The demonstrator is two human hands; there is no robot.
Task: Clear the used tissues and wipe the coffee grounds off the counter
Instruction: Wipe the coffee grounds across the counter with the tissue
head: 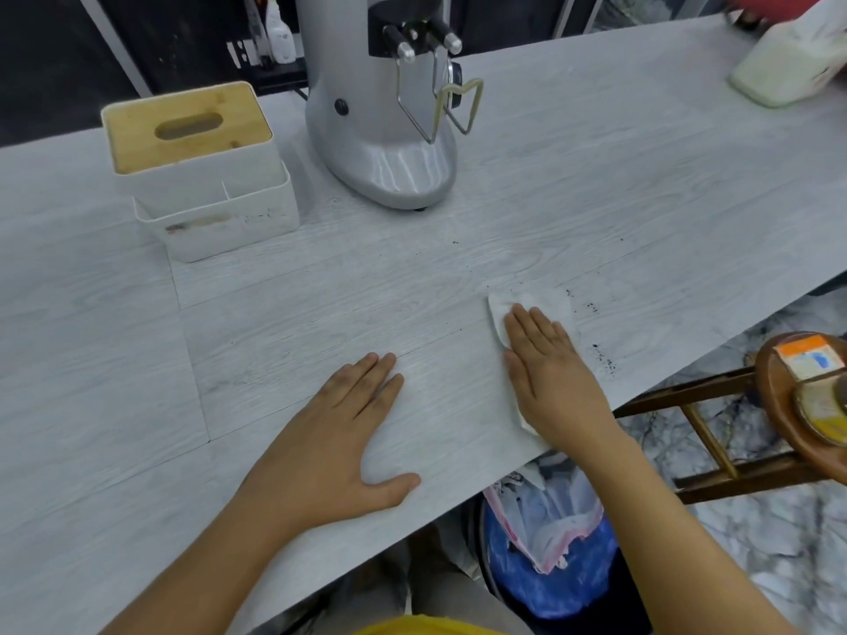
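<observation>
Our right hand (552,373) lies flat, grip open, pressing a white tissue (534,309) onto the table (596,199). Coffee grounds (605,359) sit at its three o'clock. Our left hand (341,433) rests open, holding nothing.

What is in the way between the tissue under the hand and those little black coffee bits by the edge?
Nothing visible. The right hand presses the tissue flat on the counter, and the coffee grounds lie just to its right near the edge, with only bare counter between. The left hand rests flat on the other side.
</observation>
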